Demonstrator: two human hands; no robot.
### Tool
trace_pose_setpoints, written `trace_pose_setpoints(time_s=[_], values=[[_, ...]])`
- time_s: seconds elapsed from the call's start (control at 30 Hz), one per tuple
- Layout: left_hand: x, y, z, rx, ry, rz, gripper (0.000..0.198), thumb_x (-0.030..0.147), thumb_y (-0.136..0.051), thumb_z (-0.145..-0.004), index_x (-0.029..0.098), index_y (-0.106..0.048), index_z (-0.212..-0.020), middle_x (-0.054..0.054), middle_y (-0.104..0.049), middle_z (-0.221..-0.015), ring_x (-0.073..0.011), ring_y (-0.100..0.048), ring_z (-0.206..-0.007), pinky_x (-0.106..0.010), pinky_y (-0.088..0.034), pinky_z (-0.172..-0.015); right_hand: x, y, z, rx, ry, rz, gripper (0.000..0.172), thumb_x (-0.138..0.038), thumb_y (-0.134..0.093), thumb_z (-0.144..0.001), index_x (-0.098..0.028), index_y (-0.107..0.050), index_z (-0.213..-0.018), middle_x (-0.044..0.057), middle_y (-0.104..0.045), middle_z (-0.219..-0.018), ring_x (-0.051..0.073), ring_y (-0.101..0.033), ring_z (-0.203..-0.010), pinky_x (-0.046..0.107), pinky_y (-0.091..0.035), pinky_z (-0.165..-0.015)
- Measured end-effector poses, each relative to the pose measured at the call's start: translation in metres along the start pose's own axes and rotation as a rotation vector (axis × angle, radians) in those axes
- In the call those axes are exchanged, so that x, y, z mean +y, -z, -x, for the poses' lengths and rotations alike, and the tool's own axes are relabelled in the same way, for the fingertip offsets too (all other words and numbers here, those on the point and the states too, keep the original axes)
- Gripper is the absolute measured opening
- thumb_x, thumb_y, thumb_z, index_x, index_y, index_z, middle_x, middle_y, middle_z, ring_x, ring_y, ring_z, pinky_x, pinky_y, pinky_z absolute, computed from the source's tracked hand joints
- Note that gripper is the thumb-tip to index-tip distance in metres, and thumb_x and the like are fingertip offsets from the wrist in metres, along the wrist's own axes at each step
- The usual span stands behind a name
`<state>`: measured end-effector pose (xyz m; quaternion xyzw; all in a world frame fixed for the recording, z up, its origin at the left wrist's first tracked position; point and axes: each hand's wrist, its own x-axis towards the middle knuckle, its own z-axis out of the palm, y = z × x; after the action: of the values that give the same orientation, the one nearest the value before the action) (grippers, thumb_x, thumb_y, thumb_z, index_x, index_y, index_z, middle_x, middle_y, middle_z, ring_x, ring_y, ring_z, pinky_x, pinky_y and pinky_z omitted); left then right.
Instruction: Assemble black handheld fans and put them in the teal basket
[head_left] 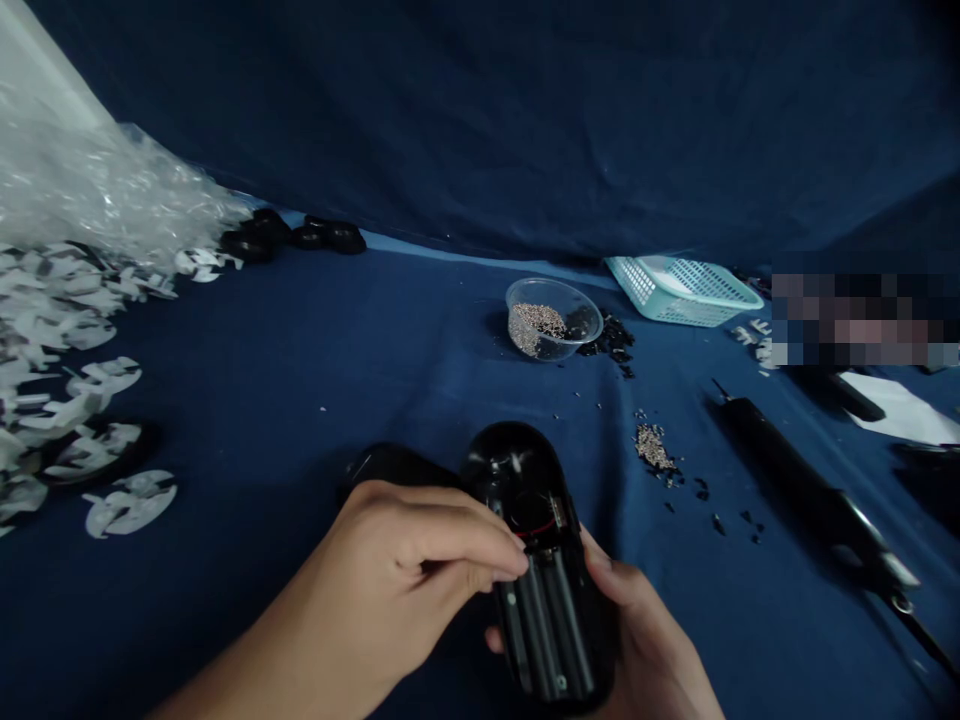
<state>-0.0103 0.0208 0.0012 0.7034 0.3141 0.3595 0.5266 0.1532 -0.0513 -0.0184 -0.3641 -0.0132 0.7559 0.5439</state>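
A black, oblong plastic housing (551,610) with rounded ends is tilted up in my right hand (649,630), whose fingers wrap round its right side and underside. Long grooves run along its lower half, with small metal spots beside them. A thin red wire (534,530) crosses the housing's middle. My left hand (420,560) reaches over from the left, thumb and fingers pinched together at that middle, close to the wire. Whatever sits between those fingertips is hidden. Behind my left hand lies another dark, rounded part (401,465) on the blue cloth, partly covered.
A clear bowl (555,325) of small screws stands ahead, near black bits (615,340) and a turquoise basket (694,300). Loose screws (652,448) and a black electric screwdriver (802,475) lie to the right. White plastic parts (67,330) and clear plastic wrap (112,190) pile up on the left.
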Motion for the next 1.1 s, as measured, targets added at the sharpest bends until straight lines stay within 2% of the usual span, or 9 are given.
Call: trace_pose_setpoints(time_s=[0.13,0.37,0.6,0.8,0.9,1.1], values=[[-0.0008,-0.0011,0.0034,0.010,-0.034,-0.033,0.032,0.000,-0.061,-0.082,0.028,-0.077,-0.085,0.005,-0.076,-0.086,-0.0092,-0.071,-0.073,-0.016,-0.057,-0.063,0.0007,-0.0022,0.0004,-0.004,0.043,0.053,0.048,-0.040,-0.075,-0.075,-0.024,-0.065,-0.119,0.008,-0.071,-0.111,0.024,-0.067,-0.092,0.040,-0.055,-0.077],[0.0017,0.0011,0.0053,-0.068,-0.081,-0.159,0.035,0.001,-0.057,-0.086,0.031,-0.075,-0.094,0.006,-0.074,-0.089,-0.0073,-0.070,-0.073,-0.014,-0.056,-0.064,0.0033,-0.0007,0.0000,0.004,0.070,0.070,0.045,-0.040,-0.073,-0.077,-0.026,-0.065,-0.119,0.008,-0.069,-0.118,0.022,-0.067,-0.092,0.038,-0.054,-0.079],[0.0044,0.0009,0.0019,-0.015,-0.059,-0.315,0.028,0.005,-0.058,-0.086,0.027,-0.074,-0.089,0.007,-0.072,-0.089,-0.0060,-0.068,-0.074,-0.011,-0.054,-0.066,0.0029,0.0012,-0.0006,0.005,0.098,0.072,0.043,-0.034,-0.075,-0.077,-0.027,-0.065,-0.119,0.006,-0.070,-0.115,0.024,-0.069,-0.094,0.040,-0.054,-0.080],[0.0076,-0.0014,0.0026,-0.013,-0.105,-0.425,0.022,0.007,-0.057,-0.087,0.025,-0.071,-0.091,0.006,-0.069,-0.088,-0.0055,-0.066,-0.075,-0.011,-0.053,-0.069,0.0040,-0.0008,0.0016,0.010,0.161,0.165,0.048,-0.039,-0.074,-0.078,-0.029,-0.062,-0.123,0.006,-0.071,-0.112,0.023,-0.069,-0.086,0.039,-0.053,-0.078],[0.0068,-0.0019,0.0040,-0.009,-0.112,-0.400,0.026,0.005,-0.055,-0.088,0.026,-0.070,-0.093,0.006,-0.068,-0.089,-0.0058,-0.066,-0.076,-0.012,-0.053,-0.071,0.0039,-0.0014,0.0027,0.014,0.168,0.179,0.048,-0.038,-0.074,-0.078,-0.028,-0.062,-0.123,0.006,-0.070,-0.113,0.023,-0.068,-0.087,0.041,-0.051,-0.081],[0.0042,-0.0024,0.0054,-0.011,-0.089,-0.328,0.024,0.004,-0.054,-0.089,0.023,-0.069,-0.086,0.006,-0.068,-0.087,-0.0051,-0.065,-0.075,-0.011,-0.052,-0.069,0.0027,-0.0031,0.0051,0.009,0.150,0.171,0.045,-0.039,-0.075,-0.077,-0.032,-0.064,-0.121,0.006,-0.069,-0.116,0.024,-0.068,-0.089,0.042,-0.051,-0.083]])
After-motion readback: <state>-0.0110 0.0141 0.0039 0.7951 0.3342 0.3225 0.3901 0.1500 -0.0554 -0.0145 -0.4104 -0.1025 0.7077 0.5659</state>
